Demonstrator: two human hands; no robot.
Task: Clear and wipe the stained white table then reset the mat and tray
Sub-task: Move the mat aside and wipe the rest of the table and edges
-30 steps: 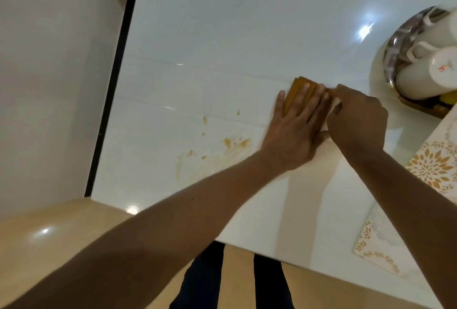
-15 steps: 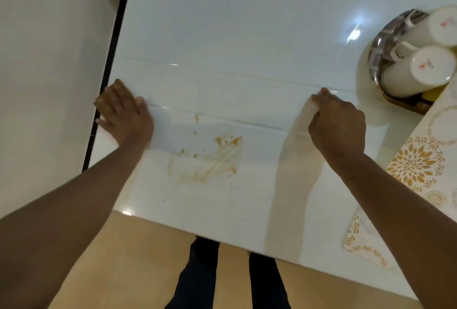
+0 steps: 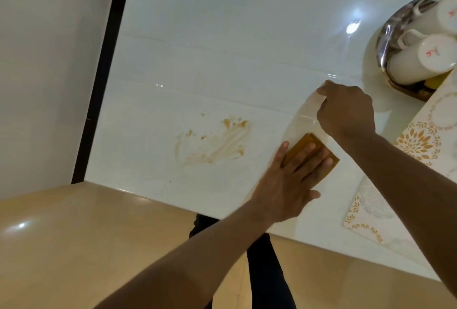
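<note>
A glossy white table [image 3: 222, 24] carries a smeared brown stain [image 3: 212, 140] near its front left. My left hand [image 3: 294, 175] lies flat with straight fingers pressing an orange-brown cloth [image 3: 306, 144] onto the table, right of the stain. My right hand [image 3: 346, 111] rests just beyond the cloth as a curled fist with knuckles on the table; nothing shows in it. A white mat with gold flower print [image 3: 415, 145] lies at the right edge. A round steel tray [image 3: 388, 36] sits at the far right.
Two white mugs [image 3: 420, 61] lie on their sides in the tray. The table's left side has a dark edge [image 3: 103, 61] beside a pale wall. Beige tiled floor [image 3: 74, 247] and my dark trousers [image 3: 264, 271] show below the front edge.
My left hand swept left to the table's edge, then came back right and nearer; it now presses the cloth close to the front edge. The stain is more smeared. My right hand stayed put.
</note>
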